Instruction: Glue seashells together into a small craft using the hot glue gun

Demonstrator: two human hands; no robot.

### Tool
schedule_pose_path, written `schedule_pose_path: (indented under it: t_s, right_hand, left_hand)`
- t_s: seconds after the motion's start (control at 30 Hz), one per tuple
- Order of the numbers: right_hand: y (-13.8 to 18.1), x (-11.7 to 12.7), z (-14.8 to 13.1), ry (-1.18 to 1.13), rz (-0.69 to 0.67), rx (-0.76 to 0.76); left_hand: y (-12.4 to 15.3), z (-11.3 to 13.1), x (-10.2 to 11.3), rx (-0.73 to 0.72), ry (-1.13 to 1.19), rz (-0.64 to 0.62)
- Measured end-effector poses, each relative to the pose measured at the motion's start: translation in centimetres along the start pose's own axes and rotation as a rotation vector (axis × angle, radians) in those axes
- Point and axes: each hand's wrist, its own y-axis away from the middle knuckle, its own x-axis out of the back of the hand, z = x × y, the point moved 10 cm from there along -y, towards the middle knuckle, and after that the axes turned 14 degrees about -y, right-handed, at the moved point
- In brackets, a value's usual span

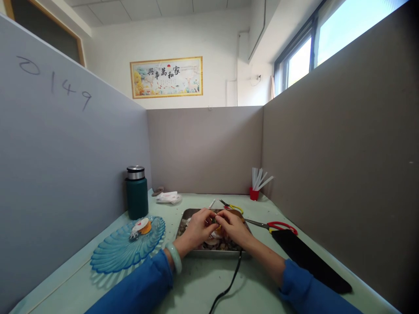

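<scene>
Over the metal tray (212, 254) of shell-like bits (225, 245), your left hand (198, 230) and right hand (233, 226) meet, fingertips of both apparently pinching 1 small piece (214, 221), too hidden to tell its material. Judging by size, it should be light, maybe brittle, and easy to drop. Best hold is by the edges, 2 fingertips per hand, soft pressure, low over the tray.
</scene>
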Motion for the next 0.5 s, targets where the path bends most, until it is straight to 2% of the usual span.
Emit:
schedule_pose_path:
  t_s: [0.5]
  right_hand:
    - [-0.07, 0.04, 0.14, -0.003, 0.011, -0.002]
  left_hand:
    - [0.05, 0.03, 0.1, 0.014, -0.012, 0.006]
